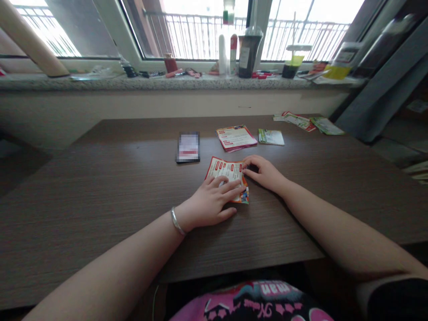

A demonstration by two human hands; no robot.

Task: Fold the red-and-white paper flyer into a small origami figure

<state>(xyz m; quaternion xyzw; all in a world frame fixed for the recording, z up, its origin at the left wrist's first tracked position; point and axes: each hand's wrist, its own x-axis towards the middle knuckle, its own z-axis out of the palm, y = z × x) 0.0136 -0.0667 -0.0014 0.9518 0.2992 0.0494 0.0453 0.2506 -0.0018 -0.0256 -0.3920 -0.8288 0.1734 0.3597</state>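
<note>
A printed leaflet (230, 168) with a red border and red text labels lies on the brown table in front of me. My left hand (216, 200), with a silver bangle at the wrist, rests flat across its lower part, fingers spread. At the leaflet's right edge, my right hand (262, 171) has its fingers curled, thumb and fingertips on the paper. A colourful picture strip shows at the lower right corner. Behind it lies a stack of similar red-bordered leaflets (236, 137).
A phone-like dark-edged object (188, 147) with a blurred face lies left of the stack. A small green-and-white packet (271, 137) and several papers (299, 121) lie to the right. Bottles, a dark cup (249, 53) and small items line the windowsill (150, 83).
</note>
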